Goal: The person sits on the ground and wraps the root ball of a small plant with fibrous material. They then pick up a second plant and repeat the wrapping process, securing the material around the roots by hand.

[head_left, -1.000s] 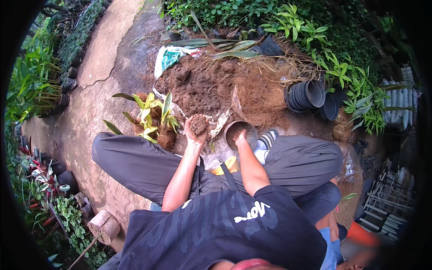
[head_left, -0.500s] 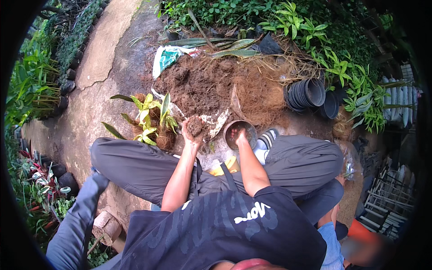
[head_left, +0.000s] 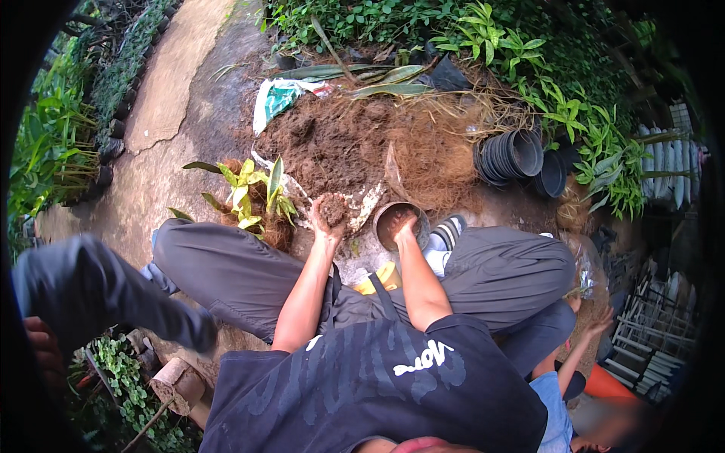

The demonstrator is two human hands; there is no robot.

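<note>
My left hand (head_left: pixel 326 229) is cupped around a clump of brown soil (head_left: pixel 333 208), just in front of the heap of soil and fibre (head_left: pixel 325 143). To its right, a round pot (head_left: pixel 379 229) faces me with its mouth. My right hand (head_left: pixel 405 223) reaches inside the pot over its near rim; its fingers are partly hidden there, and their grip is unclear. Left of my left hand lie several small plants with yellow-green leaves (head_left: pixel 243 198) and brown fibrous root balls (head_left: pixel 278 232). Between my legs sits a yellow object (head_left: pixel 387 276), partly covered.
Nested black pots (head_left: pixel 498 158) lie on their side at the right of the heap. A white-and-green plastic sack (head_left: pixel 273 102) lies at its far left. Potted plants line the left. Another person's leg (head_left: pixel 113 294) is at left, and a person in blue (head_left: pixel 555 404) sits at lower right.
My right hand has shifted inside the pot, its fingertips showing less. My left hand still cups the soil. The other person's leg at left has swung up, and an arm has risen at lower right.
</note>
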